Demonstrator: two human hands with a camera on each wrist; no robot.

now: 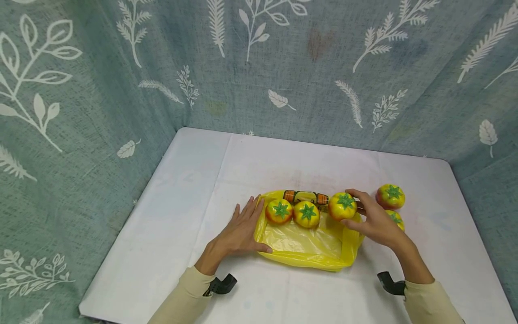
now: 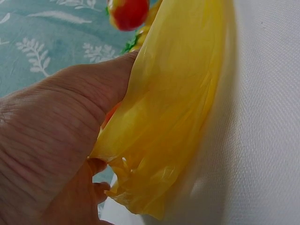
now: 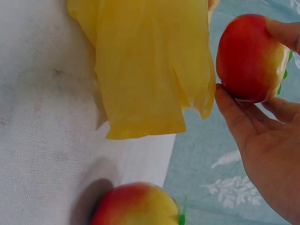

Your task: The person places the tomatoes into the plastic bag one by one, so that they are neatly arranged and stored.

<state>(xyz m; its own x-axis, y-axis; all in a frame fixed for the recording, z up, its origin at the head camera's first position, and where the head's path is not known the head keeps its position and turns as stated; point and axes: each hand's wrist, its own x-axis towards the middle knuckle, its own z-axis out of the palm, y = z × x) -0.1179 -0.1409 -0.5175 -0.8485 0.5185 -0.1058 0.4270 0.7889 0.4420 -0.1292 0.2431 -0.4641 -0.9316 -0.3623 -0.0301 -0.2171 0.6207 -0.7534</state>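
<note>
A yellow plastic bag [image 1: 303, 259] lines a low rectangular container on the table. Two toy tomatoes, a redder one [image 1: 279, 211] and a yellower one [image 1: 306, 214], sit side by side along its back left, green star-shaped tops facing up. My left hand [image 1: 242, 235] rests against the left end, fingers extended along the side and thumb at the front corner. Over the container's back right corner, my right hand [image 1: 380, 222] holds a third toy tomato [image 1: 342, 206] between thumb and fingers. Its red underside [image 3: 246, 58] shows in the right wrist view, beside the hanging yellow plastic.
Right of the container, a red-yellow toy tomato [image 1: 390, 196] lies on the white table [image 1: 194, 189], with another [image 1: 395, 218] partly hidden behind my right hand. An orange-and-black patterned strip [image 1: 305, 197] shows along the container's back edge. Leaf-patterned curtains [image 1: 259, 81] surround the table's back and sides.
</note>
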